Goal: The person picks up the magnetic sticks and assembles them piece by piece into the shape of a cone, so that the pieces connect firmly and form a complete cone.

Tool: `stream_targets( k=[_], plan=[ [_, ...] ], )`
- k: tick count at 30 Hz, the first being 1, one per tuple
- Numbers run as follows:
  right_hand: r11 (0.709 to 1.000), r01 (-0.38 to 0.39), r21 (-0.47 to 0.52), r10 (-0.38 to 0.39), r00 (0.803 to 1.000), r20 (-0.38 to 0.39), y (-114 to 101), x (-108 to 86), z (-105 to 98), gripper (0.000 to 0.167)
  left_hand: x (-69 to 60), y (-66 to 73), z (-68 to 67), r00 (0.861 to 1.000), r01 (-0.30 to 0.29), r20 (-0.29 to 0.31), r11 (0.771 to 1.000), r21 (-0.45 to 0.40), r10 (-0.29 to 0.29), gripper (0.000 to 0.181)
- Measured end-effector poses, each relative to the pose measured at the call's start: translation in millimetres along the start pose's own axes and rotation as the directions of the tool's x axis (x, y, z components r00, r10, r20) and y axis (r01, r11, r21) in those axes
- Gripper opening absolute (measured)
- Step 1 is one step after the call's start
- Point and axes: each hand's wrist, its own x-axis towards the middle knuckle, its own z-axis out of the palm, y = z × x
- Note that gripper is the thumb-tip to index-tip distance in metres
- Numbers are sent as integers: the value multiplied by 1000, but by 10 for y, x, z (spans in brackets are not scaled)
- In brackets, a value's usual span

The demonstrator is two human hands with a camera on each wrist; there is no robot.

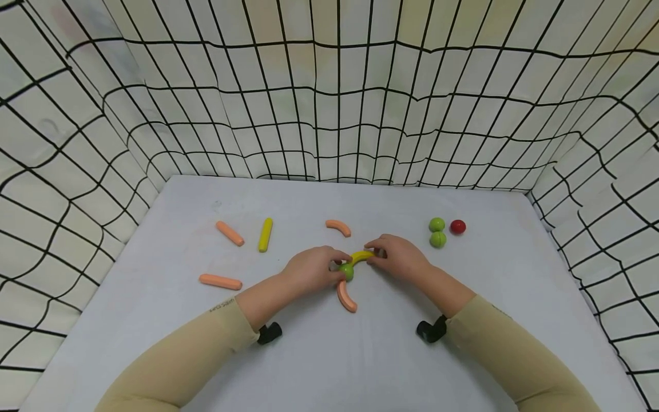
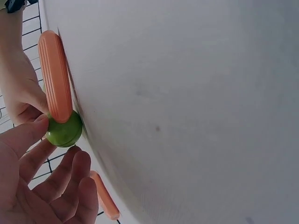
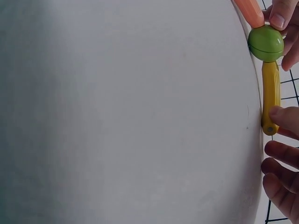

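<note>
My left hand point(image 1: 314, 269) pinches a green ball point(image 1: 346, 271) between thumb and fingers; in the left wrist view the thumb presses on the ball point(image 2: 64, 129). From the ball's near side a curved orange piece point(image 1: 346, 296) runs toward me. A curved yellow piece point(image 1: 362, 256) reaches from the ball to the right, and my right hand point(image 1: 403, 258) holds its far end. The right wrist view has the thumb on the yellow piece point(image 3: 271, 95), whose other end meets the green ball point(image 3: 266, 43).
Left of the hands lie two straight orange pieces point(image 1: 229, 233) point(image 1: 220, 281) and a straight yellow piece point(image 1: 265, 234). Another curved orange piece point(image 1: 338, 228) lies beyond the hands. Two green balls point(image 1: 437, 224) point(image 1: 438, 240) and a red ball point(image 1: 457, 227) sit at the right. Black-lined netting surrounds the white table point(image 1: 381, 355).
</note>
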Motion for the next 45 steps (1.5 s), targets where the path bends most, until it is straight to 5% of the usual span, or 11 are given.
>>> stream_targets(
  k=[35,45],
  plan=[
    [1000,-23,0,23,1000,15,-38,41,-46,28,-42,11,-8,1000,-1,14,1000,-17,1,34],
    [1000,-27,7,27,999,-24,65,-33,-101,30,96,-13,-32,998,46,-40,997,-55,-48,39]
  ],
)
